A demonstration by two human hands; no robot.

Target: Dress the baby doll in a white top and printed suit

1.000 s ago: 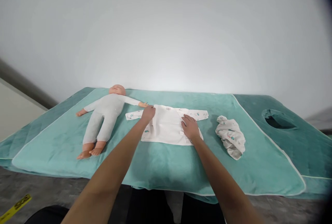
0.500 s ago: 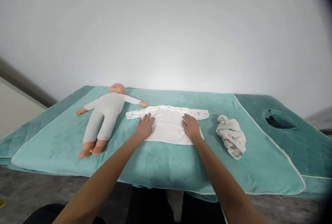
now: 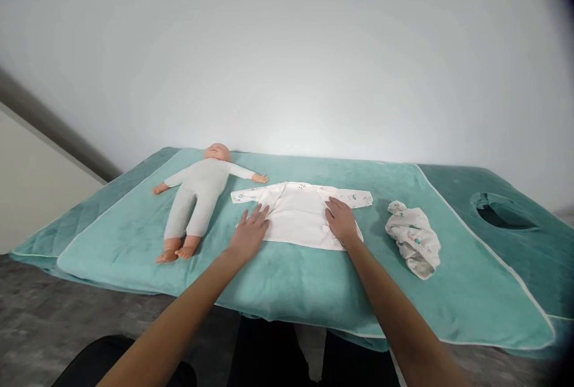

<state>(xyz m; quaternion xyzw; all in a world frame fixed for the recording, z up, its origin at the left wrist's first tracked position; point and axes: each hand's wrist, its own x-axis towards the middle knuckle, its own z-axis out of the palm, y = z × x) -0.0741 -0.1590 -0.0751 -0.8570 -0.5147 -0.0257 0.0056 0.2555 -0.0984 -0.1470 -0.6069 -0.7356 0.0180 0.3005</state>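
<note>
A white baby shirt [image 3: 298,216] with small printed figures on its sleeves lies spread flat, neckline toward the wall. My left hand [image 3: 251,230] is over its left edge, fingers apart, palm down. On the shirt's right side rests my right hand [image 3: 341,219], fingers stretched out flat. To the left lies a baby doll [image 3: 200,186] on its back, arms spread, with a pale cloth body and bare feet. At the right sits a crumpled white printed cloth [image 3: 412,237], perhaps a garment; its shape is bunched up.
A turquoise blanket [image 3: 475,303] covers most of a padded green massage bed [image 3: 457,186]. Near the bed's right end is a face hole [image 3: 504,215]. A white wall [image 3: 287,70] stands behind, and a pale panel [image 3: 36,183] at the left.
The view has turned slightly left, so everything appears shifted right. My left hand has slid toward the shirt's left edge, its fingers more spread. My right hand stays on the shirt.
</note>
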